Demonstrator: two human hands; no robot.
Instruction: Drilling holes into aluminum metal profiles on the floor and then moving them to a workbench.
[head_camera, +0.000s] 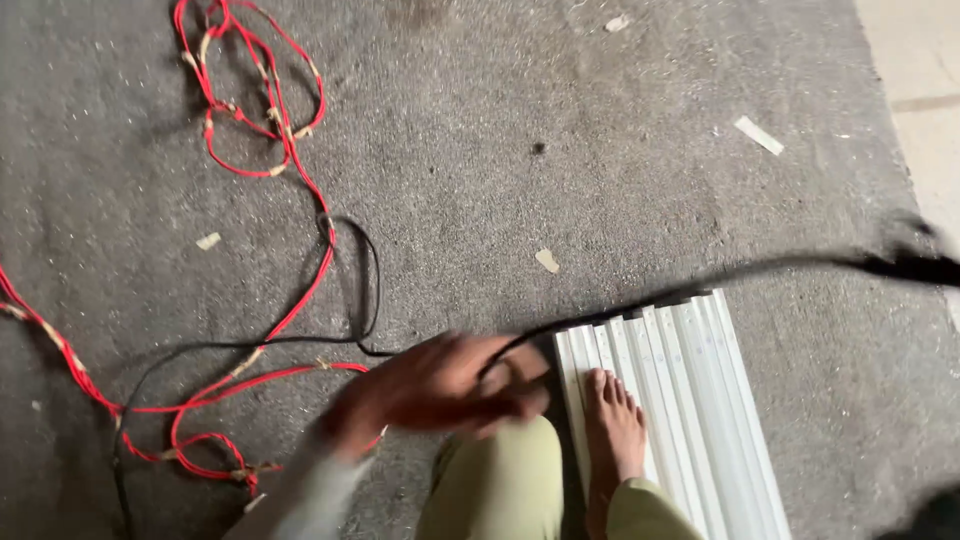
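My left hand (440, 385), blurred with motion, is closed around a black cable (700, 283) just above my knee. From the hand the cable stretches taut to the right, ending in a dark blurred shape at the right edge (915, 266). To the left it trails loosely over the floor (365, 290). My right hand is out of the picture. My bare foot (612, 425) rests on a bundle of white plastic strips (700, 400) lying side by side.
A long red wire (275, 130) with taped joints loops over the grey concrete floor on the left, crossing the black cable. Small scraps of paper or tape (758, 135) lie scattered. A paler floor strip (925, 80) runs along the right.
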